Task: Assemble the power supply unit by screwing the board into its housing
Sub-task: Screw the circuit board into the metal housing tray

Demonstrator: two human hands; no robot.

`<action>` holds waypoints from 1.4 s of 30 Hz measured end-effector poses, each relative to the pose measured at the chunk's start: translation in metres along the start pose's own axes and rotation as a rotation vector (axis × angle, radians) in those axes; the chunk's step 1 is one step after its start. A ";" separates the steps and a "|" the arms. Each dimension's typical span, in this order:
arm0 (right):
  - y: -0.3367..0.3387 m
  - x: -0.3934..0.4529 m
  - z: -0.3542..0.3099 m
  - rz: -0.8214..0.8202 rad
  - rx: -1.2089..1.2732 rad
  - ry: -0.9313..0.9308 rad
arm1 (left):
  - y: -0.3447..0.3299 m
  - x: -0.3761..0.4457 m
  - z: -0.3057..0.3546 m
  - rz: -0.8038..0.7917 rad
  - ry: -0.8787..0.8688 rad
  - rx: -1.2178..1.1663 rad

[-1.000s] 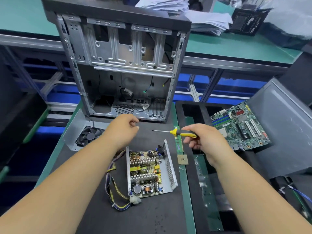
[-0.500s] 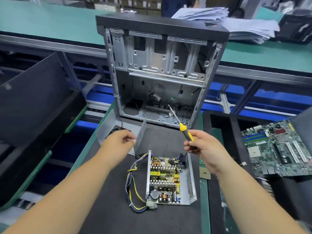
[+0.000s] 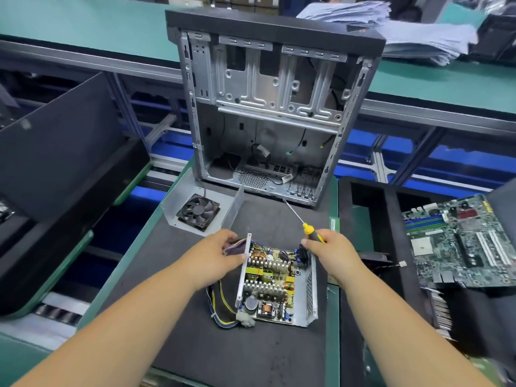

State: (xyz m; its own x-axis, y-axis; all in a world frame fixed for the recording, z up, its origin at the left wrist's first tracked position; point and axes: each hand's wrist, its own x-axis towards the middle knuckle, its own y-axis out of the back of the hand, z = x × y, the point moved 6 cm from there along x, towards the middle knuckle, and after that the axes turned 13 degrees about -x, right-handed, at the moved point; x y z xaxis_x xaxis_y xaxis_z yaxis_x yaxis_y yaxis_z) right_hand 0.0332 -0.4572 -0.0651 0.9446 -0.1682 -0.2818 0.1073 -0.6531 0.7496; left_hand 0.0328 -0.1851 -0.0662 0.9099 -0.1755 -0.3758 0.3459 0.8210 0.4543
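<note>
Open PC case (image 3: 268, 107) standing upright at the back of the black mat (image 3: 223, 344), good landmark for everything else. Just in front of the case and a bit to its left, a loose sheet-metal cover with a fan (image 3: 198, 210) mounted in it. Further in front of the case, about mid-mat: the PSU housing (image 3: 312, 291), an open metal tray lying flat with the board (image 3: 268, 286) sitting inside it, component side up. Long axis running roughly away from the case toward the viewer, cable bundle (image 3: 220, 308) spilling out on the side away from the motherboard (image 3: 458, 241) off to the case's right. Probably light-ish but rigid; thin steel walls, likely sharp on the edges, so best grabbed by the side walls, not the heatsinks, coils or caps, which look fragile. Wires floppy, apt to snag. Left hand (image 3: 220, 255) pinching the housing's left wall near the case-facing end, thumb on the outside, fingers apparently curled over the wires there. Right hand (image 3: 329, 250) wrapped around a yellow-and-black screwdriver (image 3: 307, 227), shaft pointing up and back toward the case's bottom edge, tip nowhere near a screw. Fingertips looking close to the housing's right wall; contact hard to call. No screws visible from here, too small to tell anyway.
</note>
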 end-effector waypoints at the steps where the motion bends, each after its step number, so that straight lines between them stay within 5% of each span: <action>1: 0.000 -0.003 0.002 0.005 0.010 0.000 | -0.001 -0.002 -0.004 -0.014 0.033 0.007; 8: -0.002 -0.030 0.018 -0.013 0.020 -0.020 | -0.016 -0.016 -0.038 -0.064 0.238 -0.423; 13: -0.006 -0.049 0.032 0.008 0.074 -0.108 | -0.019 -0.023 -0.040 -0.207 0.245 -0.325; 23: -0.026 -0.106 0.051 0.163 0.183 -0.332 | -0.016 -0.010 -0.038 -0.253 0.141 -0.332; 34: -0.040 -0.170 0.049 0.183 0.232 -0.442 | -0.005 -0.016 -0.027 -0.137 0.042 -0.337; 42: 0.027 -0.124 0.018 0.337 0.245 -0.266 | 0.013 -0.035 -0.037 0.037 0.041 -0.384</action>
State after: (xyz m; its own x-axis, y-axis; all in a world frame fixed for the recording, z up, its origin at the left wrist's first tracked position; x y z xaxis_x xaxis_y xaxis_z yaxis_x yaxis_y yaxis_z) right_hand -0.0866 -0.4672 -0.0201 0.7993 -0.5612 -0.2150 -0.2962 -0.6792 0.6716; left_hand -0.0034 -0.1484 -0.0775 0.9075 -0.1265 -0.4005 0.1951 0.9714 0.1354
